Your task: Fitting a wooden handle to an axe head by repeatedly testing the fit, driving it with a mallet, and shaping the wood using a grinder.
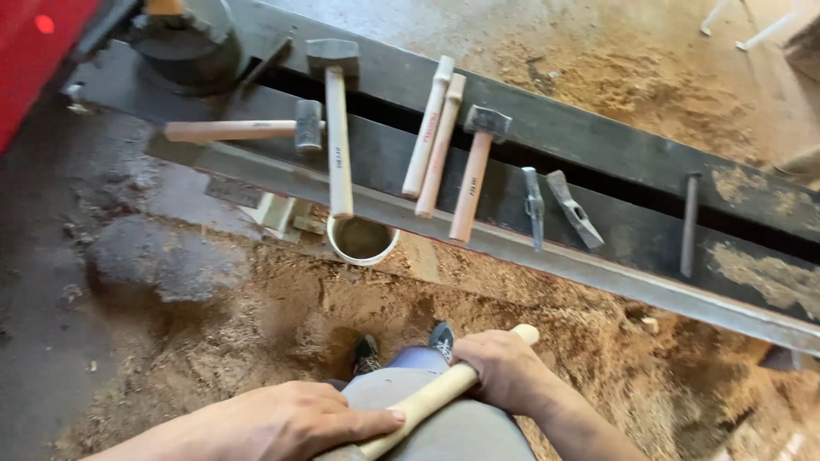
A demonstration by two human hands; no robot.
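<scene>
My right hand (pixel 502 369) is closed around a pale wooden handle (pixel 431 401) that lies across my lap. My left hand (pixel 295 420) rests flat on the lower end of the same handle, fingers extended. Ahead, a long dark metal bench (pixel 598 145) holds several hammers: a large one (pixel 335 111) with its handle pointing toward me, a smaller one (pixel 248 130) lying sideways, and another (pixel 474 166). Two bare wooden handles (pixel 431 132) lie between them. Loose metal hammer heads (pixel 574 209) lie further right.
A white cup-like container (pixel 363 239) stands on the floor under the bench edge. Sawdust (pixel 359 307) covers the ground around my feet. A dark round machine part (pixel 184 38) and a red panel (pixel 34 51) sit at the upper left. A thin metal rod (pixel 688 224) lies on the bench.
</scene>
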